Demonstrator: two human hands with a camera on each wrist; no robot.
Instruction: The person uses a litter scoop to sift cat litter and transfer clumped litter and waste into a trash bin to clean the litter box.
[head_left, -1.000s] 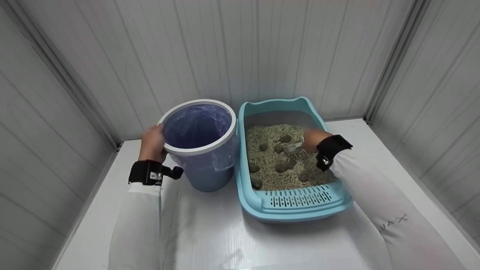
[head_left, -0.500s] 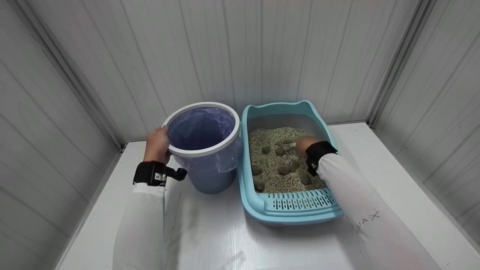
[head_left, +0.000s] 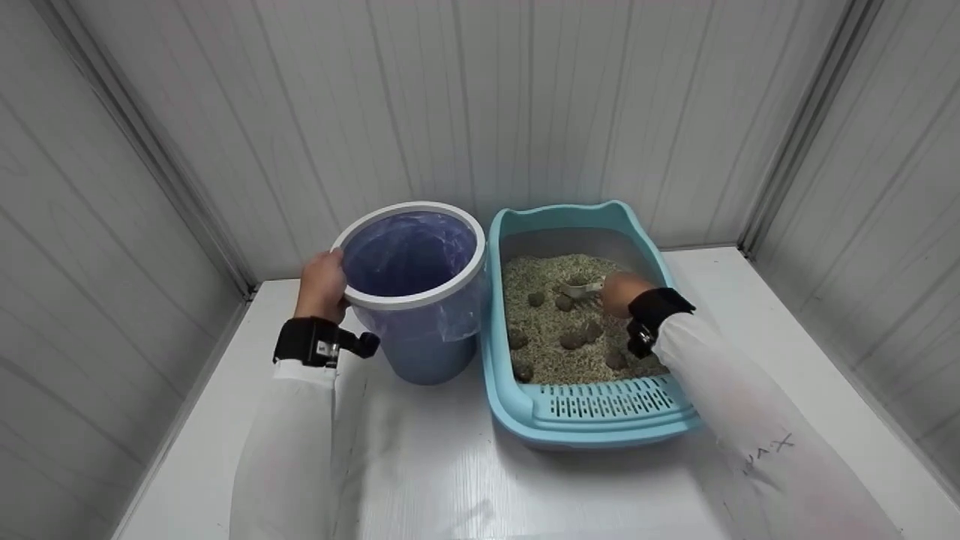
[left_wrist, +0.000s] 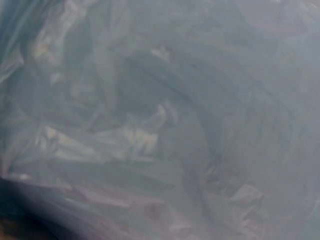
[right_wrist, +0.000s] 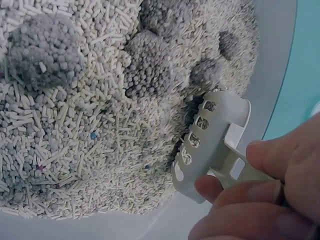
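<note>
A person in white sleeves is standing at a white tabletop walled in by pale ribbed panels, scooping clumps out of a cat litter tray. The right hand [head_left: 619,292] is curling its fingers and thumb around the thin handle of a small white plastic scoop [right_wrist: 212,137], whose slotted blade is digging edge-first into the litter near the far wall of the tray, just beside a rounded grey clump [right_wrist: 150,67]. The litter tray [head_left: 592,424], a smooth turquoise plastic tub with a perforated step along its near rim, is sitting toward the right of the tabletop's middle; it is holding pale, stick-like pellets [right_wrist: 75,150] dotted with several lumpy, darker clumps. The left hand [head_left: 322,285] is gripping the white rim of a round blue bin [head_left: 420,349], fingers wrapping over the edge. The bin is standing just left of the tray, touching or nearly touching it, and is lined with a thin, crinkled, translucent bluish bag [left_wrist: 150,130]. The step in hand looks to be working the scoop under a clump; the next move would likely call for lifting it level so the loose pellets sift through the slots, then carrying it left over the bin's mouth without spilling.
</note>
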